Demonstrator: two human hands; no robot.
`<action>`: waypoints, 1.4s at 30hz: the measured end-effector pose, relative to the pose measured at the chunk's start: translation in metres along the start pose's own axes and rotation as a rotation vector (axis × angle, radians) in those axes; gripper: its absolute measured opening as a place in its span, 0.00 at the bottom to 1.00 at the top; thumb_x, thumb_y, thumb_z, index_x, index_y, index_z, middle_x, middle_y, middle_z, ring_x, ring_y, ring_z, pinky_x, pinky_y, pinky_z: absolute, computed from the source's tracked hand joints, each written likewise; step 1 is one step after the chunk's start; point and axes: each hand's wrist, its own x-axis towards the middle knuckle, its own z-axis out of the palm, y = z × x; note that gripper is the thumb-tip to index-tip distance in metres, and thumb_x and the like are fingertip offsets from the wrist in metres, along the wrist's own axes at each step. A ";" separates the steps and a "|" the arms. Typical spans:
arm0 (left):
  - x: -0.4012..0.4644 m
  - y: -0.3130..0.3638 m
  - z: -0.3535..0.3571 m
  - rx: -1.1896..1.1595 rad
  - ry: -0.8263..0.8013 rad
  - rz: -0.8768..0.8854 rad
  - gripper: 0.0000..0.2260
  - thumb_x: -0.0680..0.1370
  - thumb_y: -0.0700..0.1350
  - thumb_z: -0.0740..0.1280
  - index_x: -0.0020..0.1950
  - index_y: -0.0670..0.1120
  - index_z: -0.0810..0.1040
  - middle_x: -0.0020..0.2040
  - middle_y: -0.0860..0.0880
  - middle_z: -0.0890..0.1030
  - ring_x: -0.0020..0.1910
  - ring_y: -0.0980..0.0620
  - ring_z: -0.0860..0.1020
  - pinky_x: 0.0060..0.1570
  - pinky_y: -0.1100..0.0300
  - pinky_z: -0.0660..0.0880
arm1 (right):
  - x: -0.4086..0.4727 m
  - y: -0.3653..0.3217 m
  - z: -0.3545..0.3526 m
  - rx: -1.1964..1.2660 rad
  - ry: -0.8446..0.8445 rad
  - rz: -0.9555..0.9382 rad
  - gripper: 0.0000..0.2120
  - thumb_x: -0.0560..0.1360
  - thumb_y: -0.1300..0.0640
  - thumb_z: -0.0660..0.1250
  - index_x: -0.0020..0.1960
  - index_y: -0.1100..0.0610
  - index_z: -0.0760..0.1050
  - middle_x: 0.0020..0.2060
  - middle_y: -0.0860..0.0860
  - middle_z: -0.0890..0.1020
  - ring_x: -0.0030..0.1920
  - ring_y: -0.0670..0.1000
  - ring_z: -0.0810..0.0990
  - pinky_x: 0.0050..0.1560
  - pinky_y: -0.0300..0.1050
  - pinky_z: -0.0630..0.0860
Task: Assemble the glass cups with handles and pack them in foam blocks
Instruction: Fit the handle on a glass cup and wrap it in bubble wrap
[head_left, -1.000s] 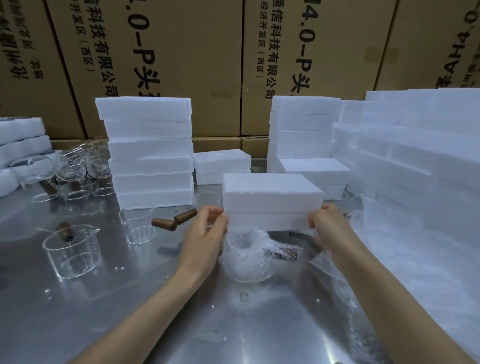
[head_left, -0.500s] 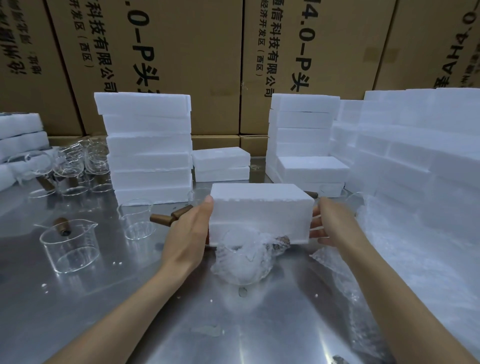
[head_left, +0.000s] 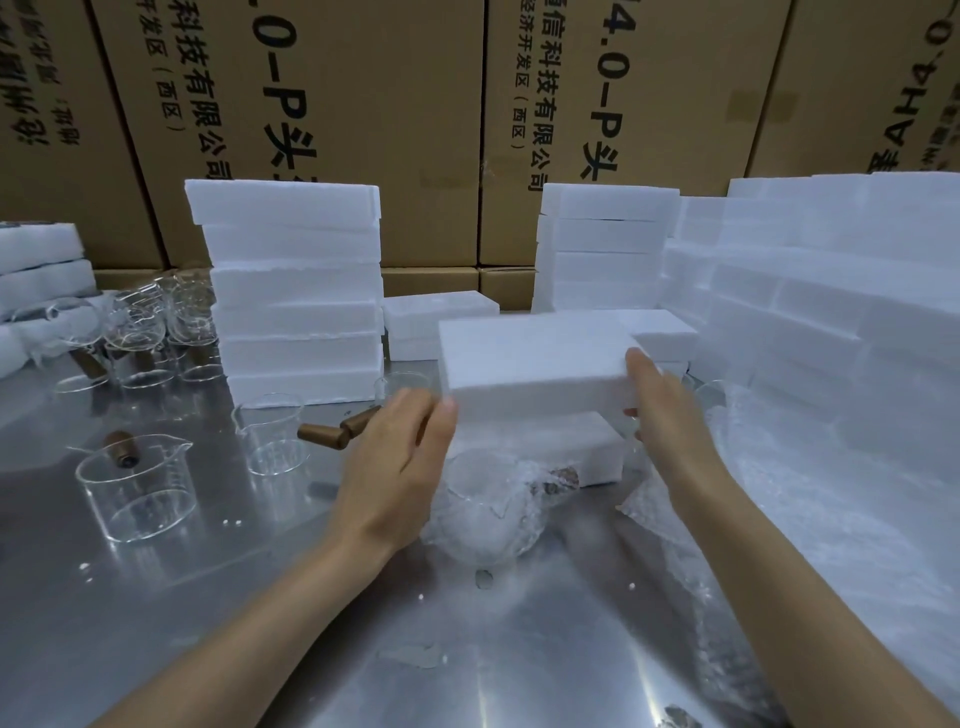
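Hands hold upper foam half (head_left: 535, 358) raised above lower foam half (head_left: 566, 447): left hand (head_left: 400, 467) fingers straight against its left end, right hand (head_left: 670, 410) gripping right end. Wrapped glass cup (head_left: 483, 514) rests on steel table (head_left: 260, 623) just in front.

1. Two forearms enter the head view from the lower edge, each ending in a hand: left hand (head_left: 397, 470), right hand (head_left: 667, 410).
2. Both forearms are bare up to the frame edge; any sleeve lies outside the view.
3. Both hands are ungloved.
4. Wrists and visible fingers (head_left: 635, 358) carry no watch, band or ring.
5. Fingernails are partly visible; their finish cannot be determined.
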 end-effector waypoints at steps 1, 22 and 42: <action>0.000 0.002 0.000 -0.062 0.007 0.011 0.20 0.76 0.62 0.51 0.38 0.47 0.69 0.36 0.54 0.71 0.39 0.53 0.71 0.41 0.60 0.67 | 0.000 -0.002 -0.001 0.165 -0.005 0.056 0.13 0.78 0.42 0.56 0.52 0.49 0.72 0.47 0.47 0.77 0.47 0.50 0.77 0.46 0.47 0.73; -0.004 0.017 -0.005 0.246 -0.197 0.395 0.19 0.72 0.61 0.61 0.54 0.50 0.80 0.45 0.59 0.77 0.43 0.61 0.73 0.42 0.68 0.69 | 0.000 -0.002 -0.011 1.214 -0.204 0.472 0.15 0.72 0.54 0.57 0.52 0.61 0.74 0.35 0.54 0.76 0.28 0.48 0.71 0.35 0.36 0.68; 0.045 -0.009 0.018 0.352 -0.350 0.094 0.25 0.74 0.64 0.62 0.70 0.59 0.70 0.59 0.57 0.71 0.56 0.59 0.69 0.51 0.62 0.70 | -0.001 -0.001 -0.009 1.113 -0.194 0.451 0.15 0.71 0.53 0.57 0.49 0.61 0.75 0.32 0.52 0.76 0.25 0.47 0.70 0.29 0.35 0.69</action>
